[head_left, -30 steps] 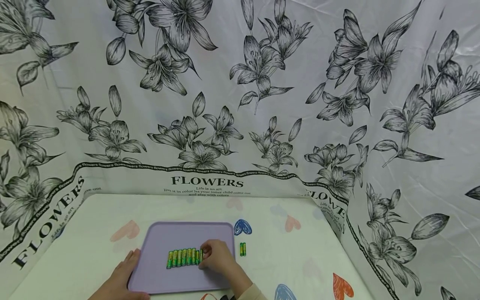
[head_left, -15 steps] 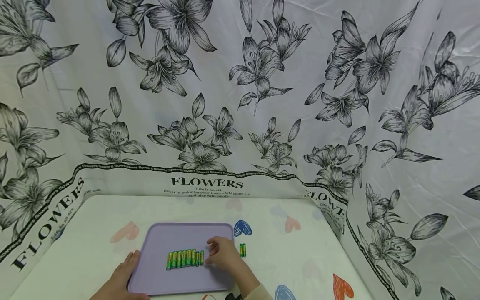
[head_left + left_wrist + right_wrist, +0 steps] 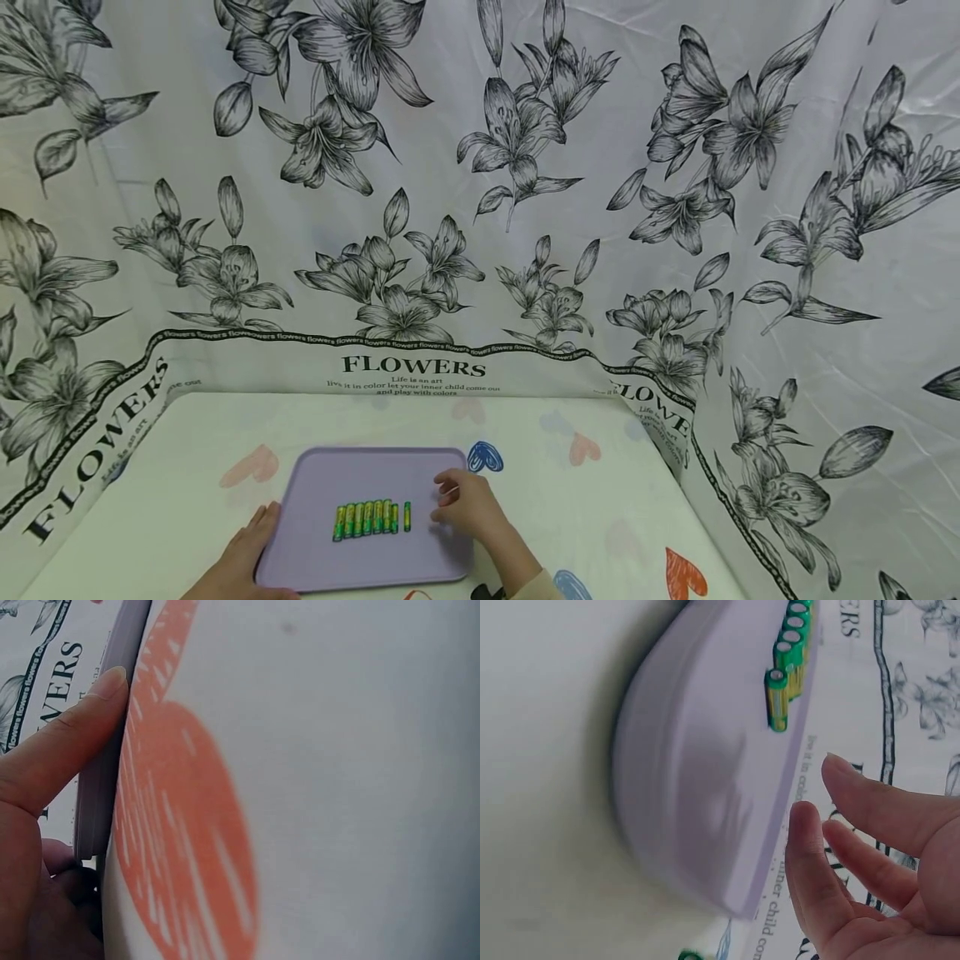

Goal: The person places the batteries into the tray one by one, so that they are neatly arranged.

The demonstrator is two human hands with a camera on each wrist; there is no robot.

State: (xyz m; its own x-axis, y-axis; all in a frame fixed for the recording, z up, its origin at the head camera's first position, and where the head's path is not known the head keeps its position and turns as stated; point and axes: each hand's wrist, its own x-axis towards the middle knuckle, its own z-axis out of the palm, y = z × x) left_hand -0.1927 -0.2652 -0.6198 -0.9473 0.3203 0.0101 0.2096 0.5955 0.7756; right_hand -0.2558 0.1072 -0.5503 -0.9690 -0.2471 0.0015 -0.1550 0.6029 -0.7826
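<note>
A purple tray (image 3: 360, 475) lies on the white cloth with printed hearts. On it stands a tight row of several green and yellow batteries (image 3: 363, 517), with one more battery (image 3: 407, 516) lying a small gap to its right. My right hand (image 3: 461, 504) hovers over the tray's right edge, fingers relaxed and holding nothing. In the right wrist view the right hand (image 3: 855, 847) is apart from the nearest battery (image 3: 778, 697). My left hand (image 3: 240, 558) rests against the tray's left edge. In the left wrist view its straight thumb (image 3: 75, 727) lies along the tray's rim (image 3: 112, 750).
A flower-printed sheet (image 3: 480, 208) with the word FLOWERS walls in the table at the back and sides. A green battery end (image 3: 690, 954) shows on the cloth beyond the tray. Bare cloth (image 3: 600, 508) lies to the tray's right and left.
My right hand let go of the battery at the row's right end and drew back to the right. That battery now lies alone. The two batteries on the cloth are hidden behind the hand.
</note>
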